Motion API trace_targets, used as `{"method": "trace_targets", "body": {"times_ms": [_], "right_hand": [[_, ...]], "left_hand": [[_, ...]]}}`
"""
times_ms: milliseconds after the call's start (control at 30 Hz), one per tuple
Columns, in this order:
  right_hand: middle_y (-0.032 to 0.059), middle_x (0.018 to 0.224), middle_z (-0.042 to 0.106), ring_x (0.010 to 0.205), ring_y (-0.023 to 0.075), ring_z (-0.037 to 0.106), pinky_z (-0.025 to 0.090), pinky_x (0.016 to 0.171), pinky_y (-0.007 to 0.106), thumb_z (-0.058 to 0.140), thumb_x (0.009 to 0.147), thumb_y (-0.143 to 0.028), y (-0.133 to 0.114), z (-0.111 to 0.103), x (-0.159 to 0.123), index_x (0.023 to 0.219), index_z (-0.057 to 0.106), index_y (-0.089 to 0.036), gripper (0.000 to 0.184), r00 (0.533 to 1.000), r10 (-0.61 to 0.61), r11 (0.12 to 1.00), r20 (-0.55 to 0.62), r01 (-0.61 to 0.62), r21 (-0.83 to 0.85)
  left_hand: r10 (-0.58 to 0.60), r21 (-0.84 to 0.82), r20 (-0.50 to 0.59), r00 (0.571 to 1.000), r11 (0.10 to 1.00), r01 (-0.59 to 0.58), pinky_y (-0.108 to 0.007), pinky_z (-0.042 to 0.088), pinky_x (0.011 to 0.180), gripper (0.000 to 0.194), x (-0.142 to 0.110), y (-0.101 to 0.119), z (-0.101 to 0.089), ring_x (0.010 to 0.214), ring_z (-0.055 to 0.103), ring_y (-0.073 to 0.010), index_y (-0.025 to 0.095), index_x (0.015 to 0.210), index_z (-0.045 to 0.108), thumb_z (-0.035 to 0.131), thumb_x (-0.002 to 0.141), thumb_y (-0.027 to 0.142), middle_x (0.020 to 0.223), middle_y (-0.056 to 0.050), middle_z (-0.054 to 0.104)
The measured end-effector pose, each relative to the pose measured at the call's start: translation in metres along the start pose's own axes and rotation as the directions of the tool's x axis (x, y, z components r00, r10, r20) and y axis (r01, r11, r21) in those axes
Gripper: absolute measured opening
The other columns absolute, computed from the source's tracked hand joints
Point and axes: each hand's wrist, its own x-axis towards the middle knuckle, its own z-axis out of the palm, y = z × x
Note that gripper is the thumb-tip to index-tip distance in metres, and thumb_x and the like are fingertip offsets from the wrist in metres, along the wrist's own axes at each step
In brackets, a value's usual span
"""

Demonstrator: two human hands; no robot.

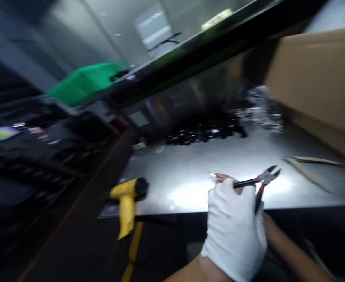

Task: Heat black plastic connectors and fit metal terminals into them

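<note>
My left hand [234,231] wears a white glove and is seen from the back at the near edge of a shiny metal table [190,168]. Its fingers curl away from me, and what they hold is hidden. My right hand [229,183] is bare and mostly hidden behind the glove, with its forearm coming in from the lower right. It grips a pair of side cutters [263,180] with red and black handles, jaws pointing up and right over the table. A small pale piece [212,175] shows at a bare fingertip. The picture is blurred by motion.
A yellow heat gun [127,203] hangs over the table's near left corner. Several small dark parts [204,133] lie at the back, and a cardboard box [316,82] stands at the right. A flat strip [307,166] lies at the right. A green bin [84,82] is on the left.
</note>
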Motion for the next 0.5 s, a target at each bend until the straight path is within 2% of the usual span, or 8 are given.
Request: {"method": "trace_targets", "body": {"times_ms": [33, 67, 100, 200, 233, 300, 400, 500], "right_hand": [[0.0079, 0.126, 0.065, 0.098, 0.024, 0.066, 0.056, 0.089, 0.039, 0.052, 0.099, -0.05, 0.007, 0.005, 0.001, 0.119, 0.068, -0.016, 0.042, 1.0, 0.003, 1.0, -0.017, -0.003, -0.022], [0.01, 0.123, 0.068, 0.095, 0.0249, 0.068, 0.057, 0.084, 0.041, 0.049, 0.1, -0.049, 0.013, 0.011, 0.002, 0.121, 0.068, -0.017, 0.042, 0.999, 0.006, 0.999, -0.038, -0.008, -0.053], [0.0118, 0.12, 0.071, 0.092, 0.0276, 0.07, 0.058, 0.077, 0.045, 0.047, 0.101, -0.047, 0.02, 0.016, 0.003, 0.123, 0.067, -0.019, 0.041, 0.999, 0.008, 0.997, -0.051, -0.012, -0.082], [0.0104, 0.114, 0.074, 0.08, 0.0353, 0.072, 0.055, 0.06, 0.05, 0.041, 0.099, -0.052, 0.036, 0.027, -0.002, 0.125, 0.065, -0.023, 0.046, 0.998, -0.036, 0.976, -0.06, 0.022, -0.217], [0.0076, 0.113, 0.075, 0.077, 0.0351, 0.073, 0.055, 0.057, 0.049, 0.04, 0.098, -0.055, 0.042, 0.03, -0.005, 0.124, 0.065, -0.025, 0.047, 0.996, -0.061, 0.96, -0.067, 0.04, -0.277], [0.002, 0.11, 0.076, 0.071, 0.0316, 0.073, 0.055, 0.052, 0.046, 0.039, 0.096, -0.06, 0.052, 0.035, -0.008, 0.123, 0.064, -0.031, 0.047, 0.99, -0.108, 0.921, -0.095, 0.064, -0.385], [-0.0012, 0.106, 0.077, 0.065, 0.0267, 0.072, 0.056, 0.049, 0.041, 0.041, 0.095, -0.063, 0.065, 0.041, -0.009, 0.124, 0.064, -0.034, 0.047, 0.98, -0.146, 0.886, -0.134, 0.07, -0.458], [-0.003, 0.102, 0.078, 0.065, 0.0229, 0.073, 0.056, 0.045, 0.033, 0.043, 0.095, -0.064, 0.069, 0.041, -0.008, 0.125, 0.064, -0.034, 0.047, 0.97, -0.204, 0.869, -0.134, 0.116, -0.481]], "left_hand": [[-0.089, 0.088, -0.097, 0.991, 0.991, 0.097, -0.05, 0.047, 0.088, 0.036, -0.011, -0.029, -0.016, 0.109, 0.055, -0.0352, 0.028, 0.128, 0.063, 0.048, 0.097, 0.038, 0.132, -0.016, 0.055], [-0.179, 0.173, -0.193, 0.965, 0.962, 0.213, -0.049, 0.048, 0.088, 0.038, -0.023, -0.061, -0.031, 0.107, 0.057, -0.0341, 0.026, 0.131, 0.061, 0.045, 0.098, 0.038, 0.129, -0.017, 0.056], [-0.28, 0.245, -0.284, 0.917, 0.904, 0.352, -0.049, 0.047, 0.09, 0.039, -0.037, -0.093, -0.046, 0.108, 0.057, -0.0345, 0.022, 0.129, 0.063, 0.044, 0.099, 0.039, 0.127, -0.019, 0.057], [-0.499, 0.335, -0.482, 0.72, 0.654, 0.678, -0.044, 0.049, 0.087, 0.045, -0.078, -0.189, -0.079, 0.102, 0.061, -0.0325, 0.012, 0.123, 0.064, 0.037, 0.102, 0.041, 0.114, -0.021, 0.06], [-0.563, 0.332, -0.507, 0.653, 0.571, 0.751, -0.043, 0.049, 0.084, 0.047, -0.09, -0.217, -0.084, 0.099, 0.063, -0.0326, 0.011, 0.122, 0.064, 0.038, 0.101, 0.043, 0.111, -0.021, 0.061], [-0.659, 0.291, -0.505, 0.557, 0.478, 0.829, -0.042, 0.049, 0.084, 0.049, -0.107, -0.261, -0.086, 0.101, 0.063, -0.033, 0.009, 0.126, 0.062, 0.041, 0.1, 0.046, 0.112, -0.022, 0.061], [-0.727, 0.203, -0.442, 0.526, 0.49, 0.848, -0.036, 0.048, 0.086, 0.05, -0.118, -0.298, -0.077, 0.105, 0.065, -0.0297, 0.013, 0.128, 0.061, 0.048, 0.097, 0.05, 0.116, -0.019, 0.063], [-0.768, 0.127, -0.39, 0.509, 0.502, 0.855, -0.034, 0.048, 0.085, 0.044, -0.115, -0.312, -0.068, 0.104, 0.066, -0.0284, 0.019, 0.122, 0.063, 0.057, 0.092, 0.05, 0.117, -0.016, 0.066]]}}
